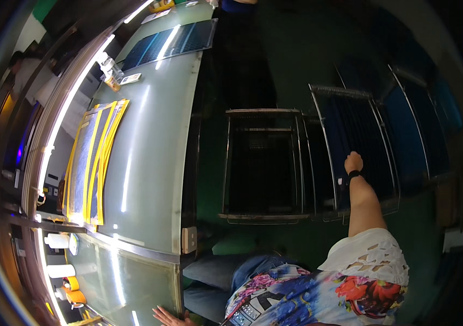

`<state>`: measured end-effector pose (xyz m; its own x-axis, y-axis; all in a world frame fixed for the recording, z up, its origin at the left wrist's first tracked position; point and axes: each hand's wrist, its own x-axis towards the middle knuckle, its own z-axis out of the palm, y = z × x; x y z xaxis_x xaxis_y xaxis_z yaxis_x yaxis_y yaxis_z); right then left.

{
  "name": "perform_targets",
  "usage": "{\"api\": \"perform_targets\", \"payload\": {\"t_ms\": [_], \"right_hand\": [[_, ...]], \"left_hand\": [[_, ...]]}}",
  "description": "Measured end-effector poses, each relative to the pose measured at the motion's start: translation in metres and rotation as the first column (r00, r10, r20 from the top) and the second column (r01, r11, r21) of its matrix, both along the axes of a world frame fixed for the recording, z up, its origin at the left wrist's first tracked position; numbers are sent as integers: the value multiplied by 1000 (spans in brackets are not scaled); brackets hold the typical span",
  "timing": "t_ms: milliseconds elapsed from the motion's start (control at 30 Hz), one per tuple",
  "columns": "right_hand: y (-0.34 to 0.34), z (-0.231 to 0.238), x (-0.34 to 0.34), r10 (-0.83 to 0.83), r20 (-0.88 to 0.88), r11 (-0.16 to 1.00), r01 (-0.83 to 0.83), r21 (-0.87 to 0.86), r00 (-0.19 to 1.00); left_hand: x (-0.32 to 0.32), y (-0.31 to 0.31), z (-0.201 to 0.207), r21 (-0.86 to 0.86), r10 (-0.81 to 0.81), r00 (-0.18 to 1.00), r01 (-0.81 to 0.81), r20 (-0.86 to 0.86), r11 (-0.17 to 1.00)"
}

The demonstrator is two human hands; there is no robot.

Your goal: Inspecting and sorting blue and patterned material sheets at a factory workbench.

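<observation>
My right hand (354, 162), with a black band on the wrist, reaches out over a metal-framed rack (322, 127) on the right. Its fingers are curled closed at the dark blue sheets (340, 122) standing in that rack. What lies between the fingers is too dark and small to make out. Down at the lower edge, my left hand (173, 318) rests by the edge of the glass-topped table (150, 288). Its fingers are stretched out and apart, holding nothing.
Beside the table stands another wire rack (261, 111), dark inside. Yellow-edged panels (96, 163) lie stacked on the tabletop, with a clear bottle (111, 68) and a dark striped sheet (169, 43) farther off. Orange tape rolls (74, 293) sit lower left. A bright tube light (74, 103) runs alongside.
</observation>
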<state>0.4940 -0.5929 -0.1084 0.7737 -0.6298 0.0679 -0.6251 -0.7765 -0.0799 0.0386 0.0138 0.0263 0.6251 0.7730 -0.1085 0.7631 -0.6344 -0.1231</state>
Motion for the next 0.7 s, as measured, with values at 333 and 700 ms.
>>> {"api": "perform_targets", "payload": {"t_ms": [333, 700], "right_hand": [[16, 79, -5, -6, 115, 996, 16, -84, 993], [10, 252, -6, 201, 394, 955, -91, -282, 897]], "left_hand": [[-2, 1, -5, -3, 3, 995, -3, 97, 1000], [-2, 0, -7, -10, 5, 984, -3, 179, 1000]]}}
